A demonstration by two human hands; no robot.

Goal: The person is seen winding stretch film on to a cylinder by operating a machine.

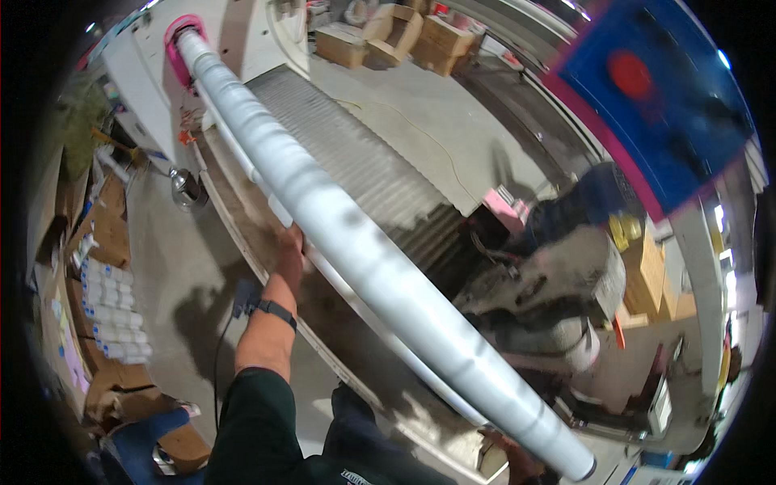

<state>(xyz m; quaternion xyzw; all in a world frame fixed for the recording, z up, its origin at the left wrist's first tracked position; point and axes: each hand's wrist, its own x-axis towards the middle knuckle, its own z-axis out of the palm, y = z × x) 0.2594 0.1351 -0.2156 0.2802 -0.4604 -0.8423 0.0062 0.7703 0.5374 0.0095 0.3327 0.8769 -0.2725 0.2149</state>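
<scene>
A long, thick white roll [347,218] runs slantwise from a pink ring [184,48] at the upper left to the lower right. Beneath it and nearer to me is a thinner white tube [368,314], partly hidden by the roll. My left hand [292,239] is closed at this tube, about midway along, with most of its fingers out of sight. My right hand [517,459] is at the lower right, below the thick roll and next to the tube's near end. Its fingers are mostly covered, so its grip does not show.
A ribbed grey surface [347,133] lies beyond the roll. At the upper right hangs a blurred blue panel [647,153] with a red round spot. Cardboard boxes [388,36] stand at the back. White rolls [113,311] are stacked on the left, and a metal container [186,187] sits on the floor.
</scene>
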